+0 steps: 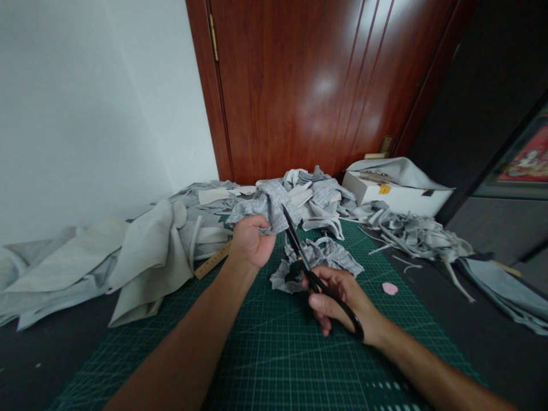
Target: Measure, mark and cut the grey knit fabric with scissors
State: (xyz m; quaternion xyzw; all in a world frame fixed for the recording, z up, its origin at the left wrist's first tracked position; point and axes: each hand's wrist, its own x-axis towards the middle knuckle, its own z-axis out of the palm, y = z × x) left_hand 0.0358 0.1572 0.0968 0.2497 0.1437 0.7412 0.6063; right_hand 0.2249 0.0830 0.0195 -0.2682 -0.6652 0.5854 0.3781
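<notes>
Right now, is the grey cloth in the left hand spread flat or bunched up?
Bunched up: the left hand grips the grey cloth, which shows uneven folds.

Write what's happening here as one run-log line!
left hand: holding grey fabric | right hand: holding black scissors close to fabric | underneath: green cutting mat | on mat: pink piece
</notes>
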